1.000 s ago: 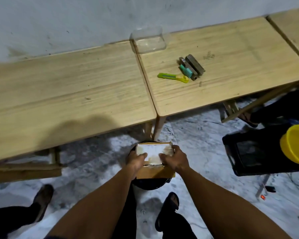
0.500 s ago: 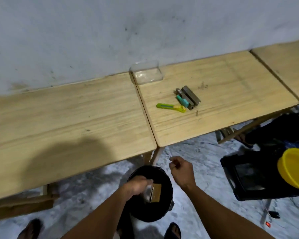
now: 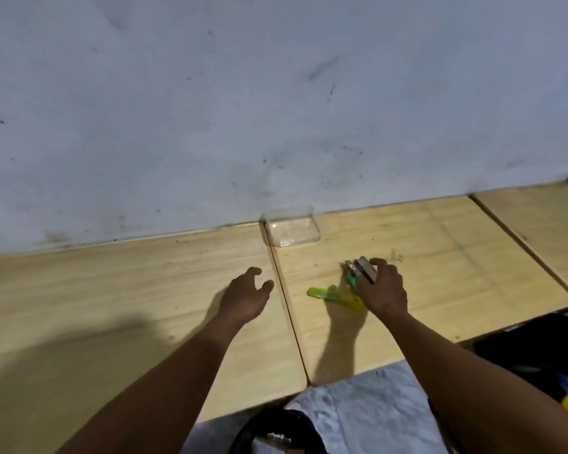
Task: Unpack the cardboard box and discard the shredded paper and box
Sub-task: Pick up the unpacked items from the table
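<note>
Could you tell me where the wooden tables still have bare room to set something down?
The left wooden table is bare left of the open left hand. The right table's far-right half is free. It is crowded around the right hand, grey blocks, yellow-green cutter and clear plastic container.

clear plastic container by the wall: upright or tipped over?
Upright. The clear rectangular plastic container sits flat on its base on the light wooden table against the wall, rim up. Whether it holds anything: cannot tell.

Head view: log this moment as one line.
right hand: closing on grey blocks | left hand: open, empty, over table | green cutter: on table | black bin: below table edge
</note>
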Tool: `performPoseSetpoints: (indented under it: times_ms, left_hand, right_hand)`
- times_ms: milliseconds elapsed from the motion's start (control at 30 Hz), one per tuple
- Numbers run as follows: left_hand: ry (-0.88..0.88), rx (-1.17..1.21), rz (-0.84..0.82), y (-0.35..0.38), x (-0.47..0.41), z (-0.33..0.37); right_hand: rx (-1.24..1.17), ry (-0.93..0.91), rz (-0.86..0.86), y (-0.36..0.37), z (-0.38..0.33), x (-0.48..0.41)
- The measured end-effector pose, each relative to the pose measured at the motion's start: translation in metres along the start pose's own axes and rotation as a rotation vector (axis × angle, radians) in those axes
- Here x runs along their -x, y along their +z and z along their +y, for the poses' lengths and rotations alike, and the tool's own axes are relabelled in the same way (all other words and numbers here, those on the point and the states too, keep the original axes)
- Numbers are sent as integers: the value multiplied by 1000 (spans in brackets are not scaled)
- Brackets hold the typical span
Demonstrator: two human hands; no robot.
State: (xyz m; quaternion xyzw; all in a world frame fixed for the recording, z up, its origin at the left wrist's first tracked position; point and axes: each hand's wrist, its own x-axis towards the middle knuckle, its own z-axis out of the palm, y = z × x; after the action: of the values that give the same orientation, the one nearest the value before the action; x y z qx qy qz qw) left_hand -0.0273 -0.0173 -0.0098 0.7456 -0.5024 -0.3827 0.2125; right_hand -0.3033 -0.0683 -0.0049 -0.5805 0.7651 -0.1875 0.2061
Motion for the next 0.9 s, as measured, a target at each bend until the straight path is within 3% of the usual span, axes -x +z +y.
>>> performPoseSetpoints:
  times_ms: [133, 233, 333, 533, 900]
  left_hand:
    - [81, -266, 197, 11, -53, -27]
    - [117, -506, 232, 23, -78, -52]
    - [126, -618, 250, 34, -89, -77]
    - [183, -610, 304, 46, -92, -99]
    - [166, -605, 299, 45, -93, -101]
  right_hand:
    - [135, 54, -119, 30, 0, -47]
    - [296, 58, -185, 54, 11, -64]
    - [347, 26, -136, 71, 22, -77]
    - [372, -124, 4, 71, 42, -82]
    - [471, -304, -52, 65, 44, -81]
